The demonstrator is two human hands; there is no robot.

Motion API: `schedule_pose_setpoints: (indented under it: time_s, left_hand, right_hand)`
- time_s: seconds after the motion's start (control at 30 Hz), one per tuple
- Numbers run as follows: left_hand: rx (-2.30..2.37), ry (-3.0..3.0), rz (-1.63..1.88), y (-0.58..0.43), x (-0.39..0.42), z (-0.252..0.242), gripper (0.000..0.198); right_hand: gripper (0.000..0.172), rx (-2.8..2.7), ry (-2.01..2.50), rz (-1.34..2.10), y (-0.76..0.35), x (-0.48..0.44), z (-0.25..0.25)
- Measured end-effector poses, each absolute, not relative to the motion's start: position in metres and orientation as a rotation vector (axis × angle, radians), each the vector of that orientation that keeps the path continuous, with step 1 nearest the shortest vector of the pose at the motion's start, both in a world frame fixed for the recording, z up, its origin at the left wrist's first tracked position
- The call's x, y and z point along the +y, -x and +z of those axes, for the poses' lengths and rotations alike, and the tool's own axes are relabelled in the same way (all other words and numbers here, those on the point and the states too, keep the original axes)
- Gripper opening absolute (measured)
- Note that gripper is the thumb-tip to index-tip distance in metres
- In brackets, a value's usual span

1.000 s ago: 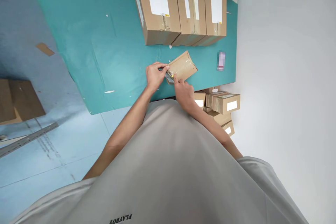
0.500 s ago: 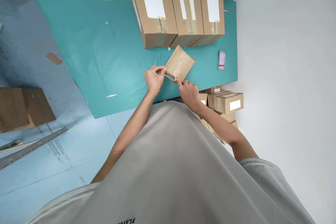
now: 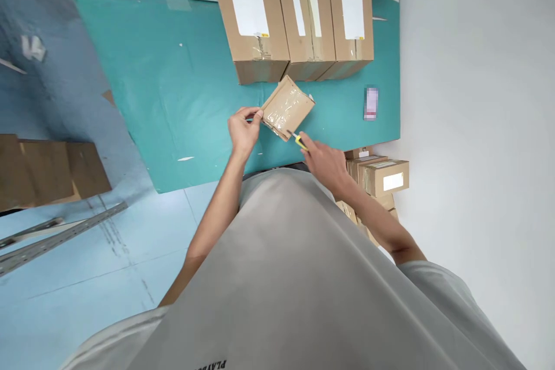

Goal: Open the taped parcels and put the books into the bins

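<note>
My left hand [image 3: 241,129] pinches the left edge of a small flat cardboard parcel [image 3: 287,107] wrapped in clear tape, which lies tilted on the teal table [image 3: 182,87]. My right hand [image 3: 326,159] is closed around a small yellow utility knife [image 3: 299,140], its tip just off the parcel's near corner. Three large taped cardboard boxes [image 3: 299,11] with white labels stand side by side right behind the parcel.
A small blurred card [image 3: 372,103] lies near the table's right edge. Several small labelled boxes [image 3: 381,176] are stacked on the floor beside my right arm. Flattened brown cardboard [image 3: 47,170] and a metal rail [image 3: 60,234] lie on the blue floor to the left.
The parcel has been turned and shifted a little left. My right hand has drawn back from its near edge toward me, and the yellow knife now shows clear of the parcel.
</note>
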State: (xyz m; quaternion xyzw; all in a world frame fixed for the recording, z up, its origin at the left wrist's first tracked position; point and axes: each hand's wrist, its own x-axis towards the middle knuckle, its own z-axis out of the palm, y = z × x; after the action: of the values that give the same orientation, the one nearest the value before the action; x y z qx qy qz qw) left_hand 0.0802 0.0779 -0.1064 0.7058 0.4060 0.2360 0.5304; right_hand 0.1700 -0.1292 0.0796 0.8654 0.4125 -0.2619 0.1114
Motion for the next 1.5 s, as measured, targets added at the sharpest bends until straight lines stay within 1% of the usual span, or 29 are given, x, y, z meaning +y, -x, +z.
schedule_pose_setpoints:
  time_s: [0.07,0.13,0.27,0.37,0.47,0.53,0.63,0.83,1.2,1.5]
  left_hand:
    - [0.943,-1.708,0.542,-0.073,0.094,-0.112,0.034]
    - [0.938,-1.727,0.515,-0.068,0.106,-0.114,0.032]
    - [0.901,-1.874,0.477,-0.070,0.106,-0.099,0.032]
    - [0.730,-2.144,0.473,-0.084,0.081,-0.078,0.039]
    - [0.506,-2.300,0.355,-0.099,0.053,-0.065,0.041]
    - [0.464,-2.318,0.295,-0.105,0.042,-0.063,0.042]
    - [0.512,-2.296,0.267,-0.106,0.036,-0.064,0.045]
    - [0.566,-2.245,0.253,-0.105,0.033,-0.061,0.046]
    - [0.614,-2.290,0.255,-0.104,0.027,-0.062,0.046]
    - [0.637,-2.328,0.210,-0.105,0.025,-0.061,0.043]
  right_hand:
    - [0.057,1.171,-2.780,-0.659,-0.196,-0.132,0.068]
    - [0.058,1.128,-3.013,-0.591,-0.223,-0.127,0.043]
    - [0.055,1.115,-3.221,-0.885,-0.247,-0.116,-0.010]
    - [0.055,1.108,-3.276,-1.032,-0.238,-0.121,-0.024]
    - [0.061,1.082,-3.299,-1.100,-0.229,-0.130,-0.018]
    - [0.063,1.077,-3.255,-1.157,-0.227,-0.135,-0.010]
    - [0.062,1.071,-3.094,-1.181,-0.228,-0.135,0.003]
    - [0.065,1.033,-2.857,-1.052,-0.228,-0.123,0.025]
    - [0.063,1.094,-2.823,-1.116,-0.234,-0.121,0.035]
    - [0.061,1.122,-2.791,-1.137,-0.246,-0.113,0.029]
